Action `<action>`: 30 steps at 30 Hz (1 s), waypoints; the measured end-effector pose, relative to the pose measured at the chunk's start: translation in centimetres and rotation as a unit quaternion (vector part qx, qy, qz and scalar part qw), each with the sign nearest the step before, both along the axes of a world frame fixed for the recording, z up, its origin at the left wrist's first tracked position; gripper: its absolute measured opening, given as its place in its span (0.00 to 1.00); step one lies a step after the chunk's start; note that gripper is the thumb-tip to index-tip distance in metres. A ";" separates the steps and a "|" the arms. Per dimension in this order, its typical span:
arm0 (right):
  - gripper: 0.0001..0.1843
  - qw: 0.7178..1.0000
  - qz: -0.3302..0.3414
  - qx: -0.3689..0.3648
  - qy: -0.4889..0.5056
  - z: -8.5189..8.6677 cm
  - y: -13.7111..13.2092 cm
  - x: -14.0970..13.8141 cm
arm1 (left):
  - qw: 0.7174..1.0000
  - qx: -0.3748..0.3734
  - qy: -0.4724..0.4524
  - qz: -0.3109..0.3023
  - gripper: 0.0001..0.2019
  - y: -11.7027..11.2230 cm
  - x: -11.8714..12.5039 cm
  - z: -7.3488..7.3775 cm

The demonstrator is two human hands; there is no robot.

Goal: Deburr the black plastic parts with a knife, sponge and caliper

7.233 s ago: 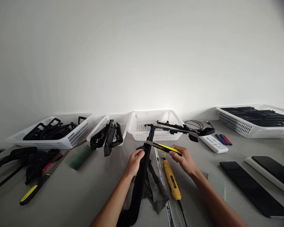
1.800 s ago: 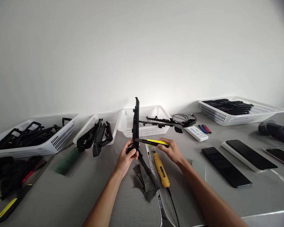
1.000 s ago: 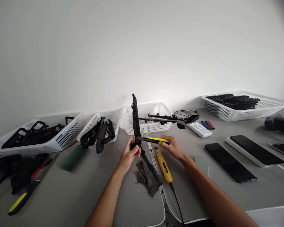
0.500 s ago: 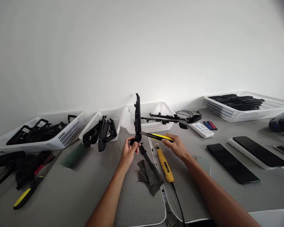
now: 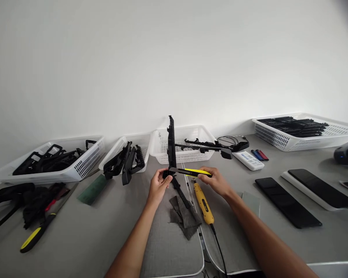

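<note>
My left hand point(image 5: 159, 185) grips the lower end of a long black plastic part point(image 5: 171, 143), which stands upright above the table. In my right hand point(image 5: 216, 180) is a yellow and black utility knife point(image 5: 195, 172), its blade pointing left and lying across the part's lower end, just above my left fingers. Whether the blade touches the plastic I cannot tell. Below my hands a dark cloth point(image 5: 185, 218) lies on the table with a thin black piece on it. A yellow corded power tool point(image 5: 203, 204) rests to the right of the cloth.
White baskets of black parts stand at the left point(image 5: 84, 164), centre left point(image 5: 146, 150) and far right point(image 5: 295, 146). A middle basket point(image 5: 162, 157) has black parts across its edge. Two black phone-like slabs point(image 5: 287, 200) lie right. A yellow-black handled tool point(image 5: 36, 235) lies left.
The knife has shifted slightly left and down, and its blade now crosses the front of the black part. My left hand keeps its hold. The view has turned a little.
</note>
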State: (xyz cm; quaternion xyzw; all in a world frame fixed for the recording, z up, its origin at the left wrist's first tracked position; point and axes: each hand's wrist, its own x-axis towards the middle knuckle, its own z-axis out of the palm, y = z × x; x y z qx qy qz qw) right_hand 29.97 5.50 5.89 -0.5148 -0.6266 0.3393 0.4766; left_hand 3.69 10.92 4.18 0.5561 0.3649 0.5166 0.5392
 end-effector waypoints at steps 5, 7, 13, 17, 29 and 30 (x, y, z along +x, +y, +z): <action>0.17 0.999 -0.030 0.013 0.006 -0.2 0.0 0.1 | 1.000 0.004 0.014 0.000 0.33 0.1 0.0 -0.5; 0.16 1.000 0.004 -0.002 0.008 -0.2 0.0 0.1 | 1.000 0.005 0.016 0.002 0.33 0.2 -0.1 -0.7; 0.17 1.000 0.003 0.019 -0.010 -0.1 -0.1 -0.5 | 0.999 0.011 0.029 -0.019 0.29 0.0 -0.2 -1.0; 0.17 0.999 0.032 0.001 -0.003 0.0 -0.2 -0.7 | 0.999 0.006 0.033 -0.027 0.29 -0.1 -0.2 -0.9; 0.16 0.999 0.048 -0.002 -0.008 -0.7 -0.2 -0.8 | 0.998 0.025 0.059 -0.014 0.28 -0.1 -0.2 -1.3; 0.17 0.999 0.041 0.003 -0.012 -0.7 -0.2 -0.8 | 0.998 0.026 0.064 -0.015 0.28 -0.1 -0.2 -1.3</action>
